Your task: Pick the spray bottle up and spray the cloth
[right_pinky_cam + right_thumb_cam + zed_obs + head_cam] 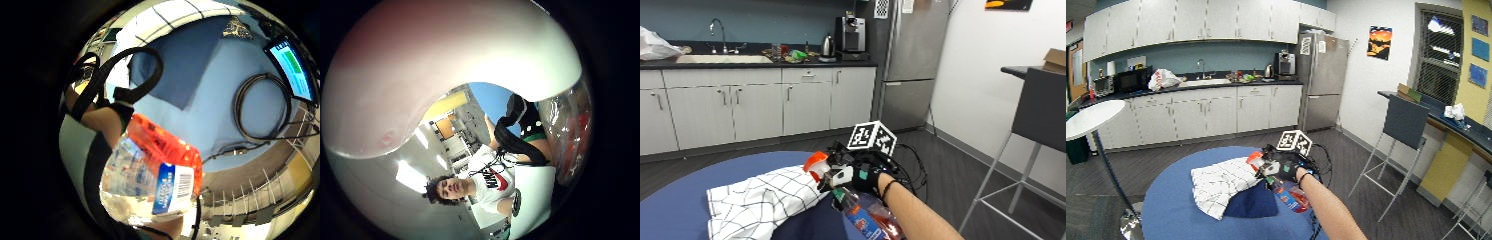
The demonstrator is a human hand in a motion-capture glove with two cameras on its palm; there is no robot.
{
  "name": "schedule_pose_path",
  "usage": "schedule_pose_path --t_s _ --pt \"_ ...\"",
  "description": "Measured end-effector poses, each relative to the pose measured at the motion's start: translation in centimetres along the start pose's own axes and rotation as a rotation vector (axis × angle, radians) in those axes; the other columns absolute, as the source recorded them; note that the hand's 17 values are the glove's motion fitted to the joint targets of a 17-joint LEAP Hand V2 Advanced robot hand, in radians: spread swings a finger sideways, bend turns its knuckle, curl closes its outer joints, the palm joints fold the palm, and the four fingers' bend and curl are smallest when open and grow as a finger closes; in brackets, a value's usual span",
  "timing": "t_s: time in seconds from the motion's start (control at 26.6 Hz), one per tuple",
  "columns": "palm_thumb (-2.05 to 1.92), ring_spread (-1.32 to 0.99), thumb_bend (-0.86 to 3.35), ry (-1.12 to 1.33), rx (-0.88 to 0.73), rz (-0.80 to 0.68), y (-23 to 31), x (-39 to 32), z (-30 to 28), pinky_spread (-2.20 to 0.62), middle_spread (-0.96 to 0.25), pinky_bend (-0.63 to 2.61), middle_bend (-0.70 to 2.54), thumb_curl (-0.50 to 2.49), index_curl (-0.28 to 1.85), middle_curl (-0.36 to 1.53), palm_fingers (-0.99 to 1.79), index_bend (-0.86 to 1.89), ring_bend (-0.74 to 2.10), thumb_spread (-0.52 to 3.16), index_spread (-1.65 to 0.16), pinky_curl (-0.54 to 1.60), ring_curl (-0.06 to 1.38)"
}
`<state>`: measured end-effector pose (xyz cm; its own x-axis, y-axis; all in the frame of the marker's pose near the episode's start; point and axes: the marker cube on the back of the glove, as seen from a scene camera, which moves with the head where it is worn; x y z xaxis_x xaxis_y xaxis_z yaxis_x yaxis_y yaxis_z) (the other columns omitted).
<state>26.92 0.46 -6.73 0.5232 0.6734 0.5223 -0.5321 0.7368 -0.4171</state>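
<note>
My gloved right hand (pixel 866 176) grips a clear spray bottle (pixel 866 217) with an orange-and-white nozzle (pixel 816 165), holding it tilted above the round blue table (pixel 680 205). The nozzle points at a white cloth with a black grid pattern (pixel 760 200), which lies crumpled right beside it. In the wide view the hand (pixel 1285 167), bottle (pixel 1289 196) and cloth (pixel 1222 182) sit the same way. The bottle's orange label and barcode (pixel 165 180) fill much of the little finger side palm view. The bottle's white head (pixel 445 65) fills the thumb side view.
A dark blue cloth (pixel 1252 205) lies on the table under the checked cloth. Kitchen cabinets (pixel 740 107) and a steel fridge (pixel 909 65) stand behind. A tall grey chair (pixel 1033 130) is at the right, a white round table (pixel 1089 120) at the left.
</note>
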Motion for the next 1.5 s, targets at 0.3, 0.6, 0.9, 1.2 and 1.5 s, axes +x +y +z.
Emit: schedule_pose_path --t_s 0.3,0.6,0.9,1.2,1.5 --pt "0.86 -0.10 -0.02 -0.010 0.004 0.028 1.2 1.7 -0.1 0.11 -0.12 0.42 0.59 0.54 0.11 0.47 1.08 0.04 0.68 0.99 -0.24 0.31 0.41" --pt "0.85 -0.10 -0.02 -0.017 0.000 -0.010 0.7 0.7 0.3 0.11 -0.12 0.41 0.59 0.54 0.11 0.47 1.08 0.04 0.68 1.00 -0.24 0.32 0.41" --pt "0.85 -0.10 -0.02 -0.105 0.068 -0.209 1.2 -2.9 2.7 0.11 -0.12 0.41 0.59 0.55 0.11 0.47 1.08 0.04 0.68 1.01 -0.24 0.32 0.41" --pt "0.85 -0.09 -0.02 -0.289 0.166 -0.585 1.6 -11.6 9.0 0.12 -0.10 0.38 0.62 0.54 0.11 0.48 1.06 0.04 0.67 1.02 -0.25 0.32 0.41" --pt "0.88 -0.10 -0.02 -0.364 0.230 -0.758 1.4 -18.1 18.6 0.13 -0.10 0.32 0.59 0.54 0.11 0.47 1.01 0.06 0.66 1.03 -0.29 0.30 0.41"
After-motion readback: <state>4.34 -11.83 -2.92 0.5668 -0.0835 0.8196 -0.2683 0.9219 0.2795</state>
